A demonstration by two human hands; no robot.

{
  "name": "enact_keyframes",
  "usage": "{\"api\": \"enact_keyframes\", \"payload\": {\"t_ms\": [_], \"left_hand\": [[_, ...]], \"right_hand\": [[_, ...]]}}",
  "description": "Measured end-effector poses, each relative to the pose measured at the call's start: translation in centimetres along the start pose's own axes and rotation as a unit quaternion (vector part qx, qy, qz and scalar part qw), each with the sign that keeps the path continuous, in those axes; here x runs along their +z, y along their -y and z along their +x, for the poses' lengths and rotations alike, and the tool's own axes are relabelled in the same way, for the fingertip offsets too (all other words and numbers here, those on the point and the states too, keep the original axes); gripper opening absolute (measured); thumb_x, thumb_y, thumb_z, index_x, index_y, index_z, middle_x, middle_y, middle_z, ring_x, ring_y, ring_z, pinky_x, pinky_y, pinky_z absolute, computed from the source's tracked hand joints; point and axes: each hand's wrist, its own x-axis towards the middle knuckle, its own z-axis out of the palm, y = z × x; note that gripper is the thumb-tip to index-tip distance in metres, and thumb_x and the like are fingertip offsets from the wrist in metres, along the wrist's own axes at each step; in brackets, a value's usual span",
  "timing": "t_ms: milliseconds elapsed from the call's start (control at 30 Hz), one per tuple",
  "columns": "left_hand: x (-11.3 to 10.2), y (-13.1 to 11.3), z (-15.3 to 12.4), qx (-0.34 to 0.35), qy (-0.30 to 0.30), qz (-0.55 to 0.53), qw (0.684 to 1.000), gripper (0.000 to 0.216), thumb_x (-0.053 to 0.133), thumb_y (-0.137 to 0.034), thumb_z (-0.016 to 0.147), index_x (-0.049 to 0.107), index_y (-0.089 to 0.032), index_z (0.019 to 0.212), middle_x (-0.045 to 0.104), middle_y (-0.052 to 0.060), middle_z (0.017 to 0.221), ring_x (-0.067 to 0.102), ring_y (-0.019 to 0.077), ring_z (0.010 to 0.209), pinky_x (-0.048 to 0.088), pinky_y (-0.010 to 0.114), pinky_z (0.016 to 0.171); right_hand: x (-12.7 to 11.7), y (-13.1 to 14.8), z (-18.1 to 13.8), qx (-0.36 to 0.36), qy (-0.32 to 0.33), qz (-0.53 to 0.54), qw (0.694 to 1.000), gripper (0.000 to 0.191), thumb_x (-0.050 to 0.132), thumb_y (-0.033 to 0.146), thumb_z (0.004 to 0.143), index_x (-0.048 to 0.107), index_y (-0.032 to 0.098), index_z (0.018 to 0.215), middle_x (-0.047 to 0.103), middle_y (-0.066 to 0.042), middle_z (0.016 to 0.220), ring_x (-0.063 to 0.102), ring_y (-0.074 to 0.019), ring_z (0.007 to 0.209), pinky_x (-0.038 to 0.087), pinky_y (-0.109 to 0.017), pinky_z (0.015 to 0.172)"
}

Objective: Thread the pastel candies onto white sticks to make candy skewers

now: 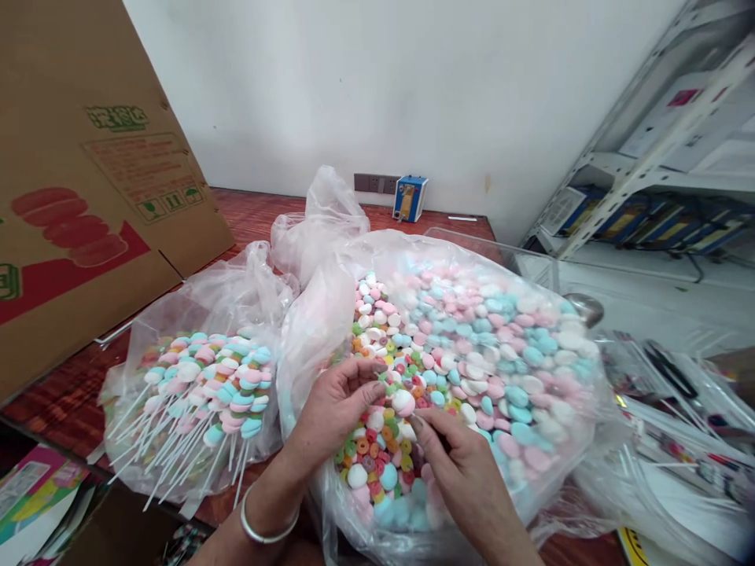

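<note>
Both of my hands are over a large clear plastic bag (318, 314) filled with pastel candies (477, 365) in pink, white and blue, mixed with small fruit-coloured rings (383, 440). My left hand (339, 405), with a silver bangle at the wrist, is closed, thumb and fingertips nearly together; what they pinch is unclear. Opposite it, my right hand (463, 464) has its thumb pressed to the curled index finger, hiding anything between them. A pink-and-white candy (404, 402) shows between the two hands; I cannot tell whether either one touches it.
To the left, another bag holds candy skewers (218, 385) on white sticks. A cardboard box (88, 181) stands beyond it. A blue device (409, 198) sits by the wall socket. Metal shelves (625, 173) and packaged items (678, 417) are at right.
</note>
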Motion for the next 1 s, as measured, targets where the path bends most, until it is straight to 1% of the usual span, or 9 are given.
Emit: {"api": "enact_keyframes", "payload": {"t_ms": [67,167,333,433,600,767,867,933,1000], "left_hand": [[0.7,0.0,0.0,-0.059,0.014,-0.11,0.992,0.029,0.083,-0.031,0.073,0.074,-0.02,0.098,0.073,0.001,0.083,0.067,0.0139,0.073,0.053,0.023,0.065],[1.4,0.2,-0.2,-0.104,0.039,-0.193,0.975,0.033,0.09,-0.034,0.064,0.075,-0.019,0.09,0.07,-0.001,0.076,0.063,0.0109,0.068,0.05,0.02,0.062],[2.3,-0.5,-0.4,-0.125,0.049,-0.213,0.968,0.034,0.095,-0.033,0.056,0.076,-0.019,0.081,0.071,0.0,0.076,0.064,0.014,0.074,0.052,0.024,0.071],[2.9,-0.8,-0.5,-0.14,0.049,-0.225,0.963,0.038,0.095,-0.038,0.054,0.076,-0.018,0.079,0.071,0.002,0.076,0.064,0.0148,0.072,0.053,0.028,0.072],[4.0,0.0,-0.9,-0.133,0.058,-0.208,0.967,0.035,0.094,-0.038,0.059,0.075,-0.017,0.08,0.07,0.001,0.075,0.062,0.0132,0.071,0.05,0.024,0.069],[5.1,0.1,-0.5,-0.103,0.087,-0.155,0.979,0.027,0.086,-0.036,0.071,0.074,-0.016,0.083,0.072,0.002,0.078,0.065,0.0153,0.077,0.051,0.026,0.075],[5.8,-0.5,0.8,-0.088,0.107,-0.074,0.988,0.025,0.078,-0.037,0.08,0.074,-0.017,0.093,0.073,0.003,0.083,0.067,0.0179,0.08,0.053,0.03,0.077],[6.3,-0.8,2.0,-0.038,0.091,0.05,0.994,0.021,0.067,-0.033,0.089,0.073,-0.018,0.102,0.073,0.004,0.088,0.067,0.0197,0.081,0.053,0.033,0.078],[6.8,-0.7,3.3,0.067,0.062,0.231,0.969,0.018,0.058,-0.024,0.093,0.073,-0.02,0.103,0.072,0.006,0.093,0.066,0.0226,0.089,0.052,0.037,0.083]], "right_hand": [[0.3,-0.1,-0.5,-0.007,-0.011,0.032,0.999,0.029,0.046,0.032,0.1,0.071,0.021,0.091,0.072,-0.002,0.086,0.066,-0.0171,0.081,0.049,-0.024,0.072],[0.3,0.1,-1.2,-0.047,-0.019,0.02,0.998,0.027,0.045,0.023,0.098,0.072,0.021,0.095,0.07,-0.003,0.087,0.065,-0.0172,0.083,0.05,-0.025,0.075],[-0.3,0.1,-2.4,-0.032,-0.046,-0.028,0.998,0.034,0.042,0.023,0.101,0.069,0.025,0.123,0.071,-0.006,0.105,0.066,-0.0187,0.093,0.051,-0.028,0.082],[-0.4,0.0,-2.9,-0.04,-0.064,-0.034,0.997,0.032,0.043,0.022,0.101,0.07,0.023,0.12,0.073,-0.006,0.103,0.067,-0.0192,0.095,0.051,-0.029,0.083],[-0.1,0.3,-3.1,-0.065,-0.079,-0.029,0.994,0.029,0.041,0.018,0.1,0.068,0.021,0.111,0.072,-0.004,0.094,0.067,-0.0176,0.089,0.048,-0.025,0.075],[-0.5,0.4,-2.0,-0.036,-0.086,-0.026,0.995,0.03,0.037,0.024,0.104,0.065,0.021,0.091,0.069,-0.001,0.083,0.063,-0.0147,0.075,0.044,-0.022,0.067],[-1.9,-0.2,-0.3,0.001,-0.09,-0.104,0.991,0.027,0.042,0.023,0.102,0.063,0.021,0.085,0.068,0.0,0.081,0.062,-0.0135,0.075,0.042,-0.021,0.066],[-3.0,-0.7,1.1,0.044,-0.112,-0.174,0.977,0.023,0.046,0.02,0.099,0.063,0.02,0.083,0.068,0.0,0.08,0.062,-0.0143,0.074,0.04,-0.022,0.066],[-3.6,-1.1,2.4,0.079,-0.137,-0.215,0.964,0.017,0.05,0.018,0.096,0.064,0.019,0.086,0.068,-0.004,0.084,0.063,-0.017,0.076,0.037,-0.025,0.065]]}}
